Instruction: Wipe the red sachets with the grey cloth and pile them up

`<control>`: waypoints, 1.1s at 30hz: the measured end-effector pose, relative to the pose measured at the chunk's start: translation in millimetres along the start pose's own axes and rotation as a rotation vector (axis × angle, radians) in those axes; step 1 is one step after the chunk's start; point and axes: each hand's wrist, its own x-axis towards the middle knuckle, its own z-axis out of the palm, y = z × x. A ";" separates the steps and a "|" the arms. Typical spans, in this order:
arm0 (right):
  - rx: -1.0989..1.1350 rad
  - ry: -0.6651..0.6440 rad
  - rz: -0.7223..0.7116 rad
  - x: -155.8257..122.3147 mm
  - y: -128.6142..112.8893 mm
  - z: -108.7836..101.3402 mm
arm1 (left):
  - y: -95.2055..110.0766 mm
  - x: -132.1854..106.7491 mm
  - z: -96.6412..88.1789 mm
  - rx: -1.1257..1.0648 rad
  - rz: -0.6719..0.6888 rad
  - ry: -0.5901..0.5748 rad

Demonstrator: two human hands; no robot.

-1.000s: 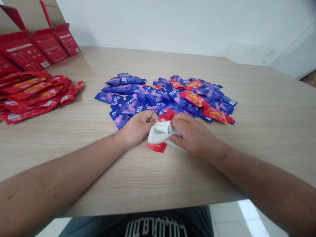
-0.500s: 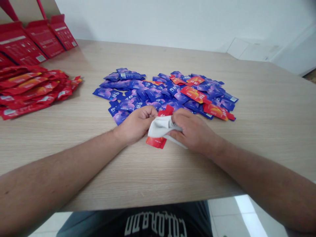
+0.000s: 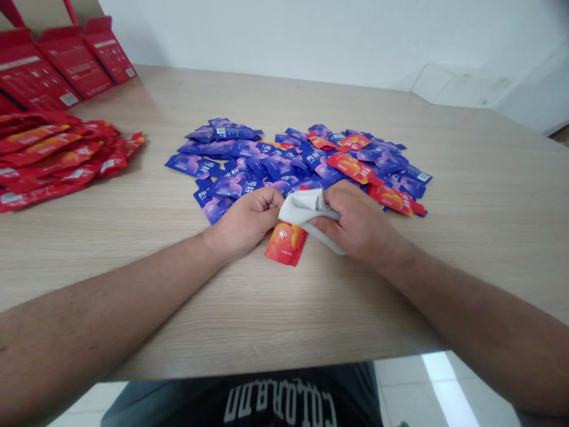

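My right hand (image 3: 358,222) is closed on a white cloth (image 3: 302,207), which lies across the upper part of a red-orange sachet (image 3: 285,243). The sachet's lower half shows below the cloth, printed with orange fruit. At its left edge my left hand (image 3: 249,222) is closed, with thumb and bent fingers pinching the sachet; the exact grip is partly hidden. Just beyond both hands spreads a heap of blue-purple sachets (image 3: 278,168), with several red-orange sachets (image 3: 351,168) lying on its right side.
At the left, a stack of red sachets (image 3: 53,155) lies on the wooden table (image 3: 249,314). Open red cartons (image 3: 75,65) stand behind it at the far left. A white wall (image 3: 284,35) borders the table's back edge.
My right hand has shifted the cloth up and to the right, so more of the sachet's lower half shows. My left hand stays nearly in place.
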 end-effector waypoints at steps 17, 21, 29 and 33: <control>-0.048 0.056 -0.012 1.9 14.9 -4.5 | -2.4 -0.8 -3.2 0.070 0.016 -0.054; -0.005 -0.058 -0.064 -3.9 -16.6 -0.7 | 0.1 0.4 -1.0 0.018 0.000 -0.001; 0.066 -0.343 -0.410 -9.9 -43.5 6.9 | 2.9 -2.2 2.5 -0.111 -0.036 0.060; 0.270 -0.210 -0.368 -7.2 -28.0 -7.0 | 7.9 -1.6 2.8 -0.267 -0.067 0.040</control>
